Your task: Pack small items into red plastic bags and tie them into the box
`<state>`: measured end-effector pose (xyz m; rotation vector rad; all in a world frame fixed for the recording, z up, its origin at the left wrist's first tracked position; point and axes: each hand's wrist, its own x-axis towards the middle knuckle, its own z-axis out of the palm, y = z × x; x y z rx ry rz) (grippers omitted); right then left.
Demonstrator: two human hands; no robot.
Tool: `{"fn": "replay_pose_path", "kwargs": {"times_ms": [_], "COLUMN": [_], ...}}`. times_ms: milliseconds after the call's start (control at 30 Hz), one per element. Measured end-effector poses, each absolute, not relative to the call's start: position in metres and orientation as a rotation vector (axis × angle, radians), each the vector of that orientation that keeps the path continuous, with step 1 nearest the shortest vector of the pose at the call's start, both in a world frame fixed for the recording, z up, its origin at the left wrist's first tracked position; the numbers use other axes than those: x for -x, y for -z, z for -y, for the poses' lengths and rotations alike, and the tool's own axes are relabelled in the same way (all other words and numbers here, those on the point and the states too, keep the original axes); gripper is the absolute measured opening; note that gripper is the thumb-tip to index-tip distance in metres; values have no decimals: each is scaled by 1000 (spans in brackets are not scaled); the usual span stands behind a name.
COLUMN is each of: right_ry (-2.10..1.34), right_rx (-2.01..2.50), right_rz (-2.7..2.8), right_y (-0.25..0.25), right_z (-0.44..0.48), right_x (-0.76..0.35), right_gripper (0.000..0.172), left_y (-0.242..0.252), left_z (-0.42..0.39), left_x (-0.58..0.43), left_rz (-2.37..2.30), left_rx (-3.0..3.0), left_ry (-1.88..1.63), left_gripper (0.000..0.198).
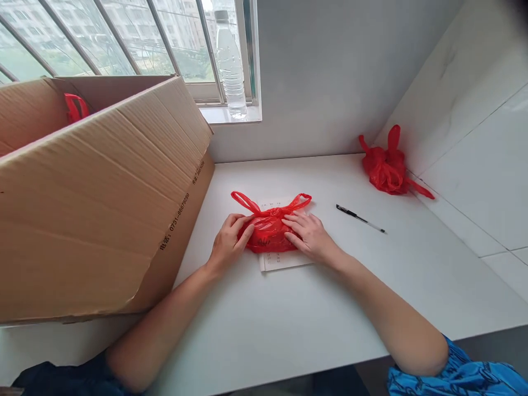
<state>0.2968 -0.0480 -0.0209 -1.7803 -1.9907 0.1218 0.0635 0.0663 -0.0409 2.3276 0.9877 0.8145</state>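
Hands | left hand (228, 239), right hand (308, 236) flank red bag (267, 230) | both open, touching it (atop paper (285, 260))

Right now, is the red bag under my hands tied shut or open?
Tied shut: the red bag has its handles knotted on top, loops sticking out either side.

Home room, tiled wall (474, 110), barred window (124, 38), white table (309, 308)

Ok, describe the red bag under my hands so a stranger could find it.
Right of the big cardboard box, a sheet of paper lies on the table. The tied red bag sits on it between the left hand and right hand; the other red bag lies paperless in the far right corner.
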Motion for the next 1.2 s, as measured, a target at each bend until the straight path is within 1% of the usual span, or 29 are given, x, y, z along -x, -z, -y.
{"fn": "replay_pose_path", "kwargs": {"times_ms": [133,200,267,333,400,500,600,767,1200], "right_ry": [13,69,68,27,-41,-130,-164,-186,-223], "right_rx": [1768,1719,1723,1773,1820,1841,1854,1863,1861], "right_rz": [1910,1910,1972,2029,2045,2036,2022,1999,1981], "right_y": [16,14,18,24,31,35,34,34,35], "right_z": [48,45,41,37,34,32,32,32,30], "right_x": [-289,-280,-272,-269,-271,-276,-278,-277,-277], "right_gripper": [44,49,57,66,71,67,60,56,55], "left_y": [33,30,32,37,45,52,53,54,54], "left_z": [-56,-51,-49,-52,-58,-67,-69,-68,-69], "left_x": [-67,-72,-77,-80,-80,-75,-72,-73,-75], "left_rz": [-976,-825,-662,-579,-571,-523,-493,-506,-495], "left_rx": [-2403,-2529,-2672,-2754,-2763,-2756,-2752,-2754,-2741], "left_ry": [-1124,-1146,-988,-774,-643,-584,-579,-573,-544], "left_gripper": [38,37,42,51,63,80,89,89,86]}}
